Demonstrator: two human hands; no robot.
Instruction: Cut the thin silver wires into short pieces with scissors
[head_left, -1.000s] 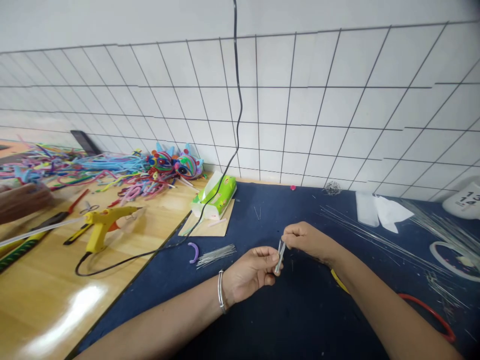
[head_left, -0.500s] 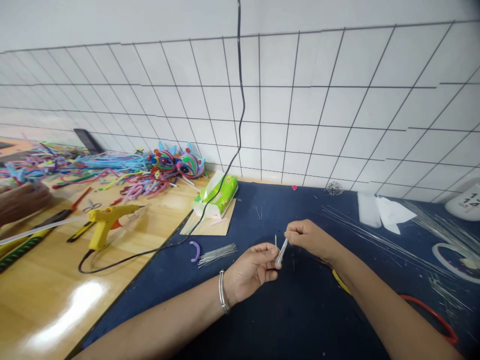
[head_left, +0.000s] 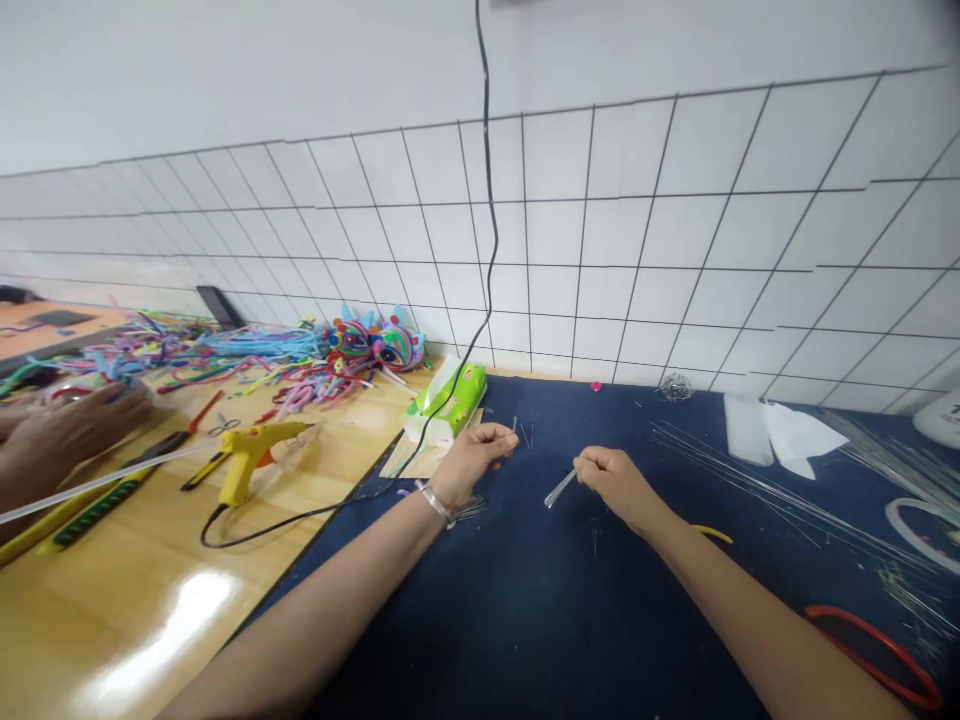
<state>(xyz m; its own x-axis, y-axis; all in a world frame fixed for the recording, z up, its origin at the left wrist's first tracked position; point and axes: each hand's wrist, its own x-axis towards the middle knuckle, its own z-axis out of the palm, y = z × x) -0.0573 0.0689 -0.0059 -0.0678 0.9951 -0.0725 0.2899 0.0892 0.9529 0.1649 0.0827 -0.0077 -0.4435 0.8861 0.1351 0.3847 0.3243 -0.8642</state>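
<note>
My left hand [head_left: 480, 455] is closed in a pinch, with a short piece of wire [head_left: 515, 425] standing up from its fingertips. Two loose wire pieces [head_left: 527, 435] lie on the dark blue mat [head_left: 510, 620] just right of it. Behind my left wrist, a pile of cut wires [head_left: 471, 508] is partly covered, and a purple curved piece [head_left: 403, 493] barely shows. My right hand [head_left: 609, 478] grips a small bundle of wires [head_left: 559, 490] that points down to the left. A few thin wires [head_left: 595, 538] lie below it.
A yellow glue gun [head_left: 244, 455] lies left, its black cord crossing the mat. A green tissue pack [head_left: 446, 400] stands behind my left hand. Long wires [head_left: 720, 465] and red-handled pliers [head_left: 870, 650] lie right. Another person's hand [head_left: 75, 430] works at far left near colourful pipe cleaners [head_left: 255, 345].
My left hand has moved away from the wire bundle, up and left, carrying a short wire. My right hand keeps the bundle nearly in place. The view has shifted slightly.
</note>
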